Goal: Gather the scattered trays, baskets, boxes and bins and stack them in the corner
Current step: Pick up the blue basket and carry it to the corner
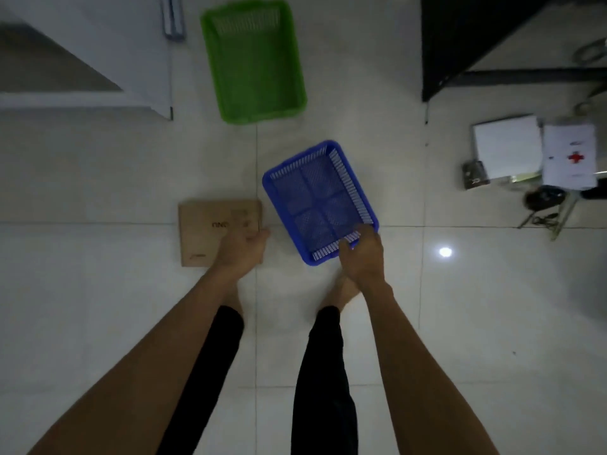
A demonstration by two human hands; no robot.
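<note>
Your right hand [361,254] pinches blue basket [315,198] by near rim; likely light, stiff mesh. Left hand [243,249] curls round cardboard box [203,231] edge.

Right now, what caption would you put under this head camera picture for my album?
The right hand grips the blue basket by its rim; left hand at the cardboard box.

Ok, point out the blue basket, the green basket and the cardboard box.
blue basket [315,198]: head view, middle of its mesh floor.
green basket [254,64]: head view, middle of its floor.
cardboard box [203,231]: head view, its bare top face.
</note>
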